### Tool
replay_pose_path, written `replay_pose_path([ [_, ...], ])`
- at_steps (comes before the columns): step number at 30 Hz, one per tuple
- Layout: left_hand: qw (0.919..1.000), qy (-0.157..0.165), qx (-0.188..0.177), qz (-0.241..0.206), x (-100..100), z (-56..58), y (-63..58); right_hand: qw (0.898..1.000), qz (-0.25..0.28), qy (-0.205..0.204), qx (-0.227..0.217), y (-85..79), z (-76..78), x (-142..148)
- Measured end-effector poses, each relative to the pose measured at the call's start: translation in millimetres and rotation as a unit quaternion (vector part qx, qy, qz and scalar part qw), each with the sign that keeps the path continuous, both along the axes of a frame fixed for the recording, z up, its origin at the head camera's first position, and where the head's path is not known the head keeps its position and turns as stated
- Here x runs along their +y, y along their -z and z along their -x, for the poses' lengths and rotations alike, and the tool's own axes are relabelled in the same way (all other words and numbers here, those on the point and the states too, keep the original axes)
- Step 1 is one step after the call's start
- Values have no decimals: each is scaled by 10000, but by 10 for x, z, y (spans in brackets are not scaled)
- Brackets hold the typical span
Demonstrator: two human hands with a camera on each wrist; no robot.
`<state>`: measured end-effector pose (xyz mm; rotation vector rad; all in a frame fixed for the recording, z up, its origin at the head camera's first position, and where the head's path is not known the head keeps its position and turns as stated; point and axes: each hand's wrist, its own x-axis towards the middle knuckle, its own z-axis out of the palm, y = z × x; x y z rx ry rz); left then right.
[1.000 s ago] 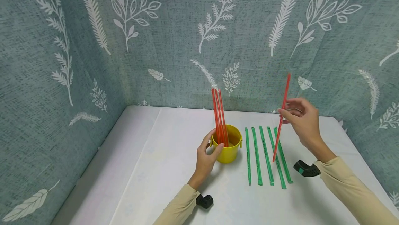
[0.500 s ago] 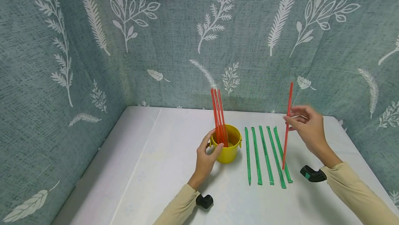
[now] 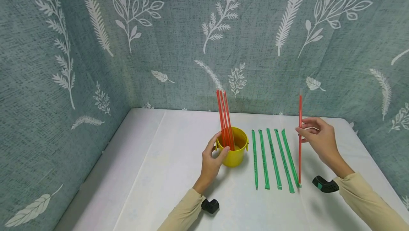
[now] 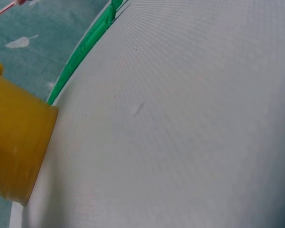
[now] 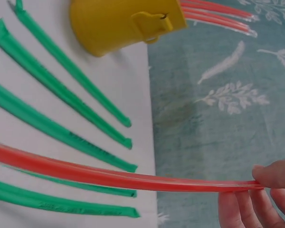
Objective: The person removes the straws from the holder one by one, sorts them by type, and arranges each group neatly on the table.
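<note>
My left hand holds the small yellow bucket by its left side, thumb at the front of the rim. Several red straws with clear ends lean upright in the bucket. Between thumb and fingers, my right hand pinches another red straw near its middle, upright. Its lower end appears by the near end of the rightmost green-wrapped straw; contact is unclear. In the right wrist view, the pinched straw crosses above the green ones. The left wrist view shows the bucket but no left fingers.
Several green-wrapped straws lie in a spaced row right of the bucket on the white table. A grey-green leaf-patterned cloth hangs behind and at the left. Each wrist bears a black device.
My right hand has moved right and lower with its red straw, which now stands straighter. The left hand still holds the bucket.
</note>
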<state>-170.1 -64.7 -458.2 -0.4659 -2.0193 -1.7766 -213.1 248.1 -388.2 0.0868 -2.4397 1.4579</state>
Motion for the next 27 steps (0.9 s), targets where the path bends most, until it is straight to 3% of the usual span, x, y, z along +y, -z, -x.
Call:
replay_pose_path([
  [11, 10000, -27, -37, 19, 4, -6, -3, 9985, -133, 99, -515, 307, 34, 130],
  [17, 10000, -50, -14, 18, 4, -7, 3, 9970, -74, 120, -762, 780, 254, 361],
  [22, 10000, -67, -18, 26, 0, -7, 2, 9960, -568, 268, -639, 1256, 458, 543],
  [27, 10000, -54, -46, 55, -3, -12, -4, 9943, -802, 281, -640, 1444, 483, 556],
])
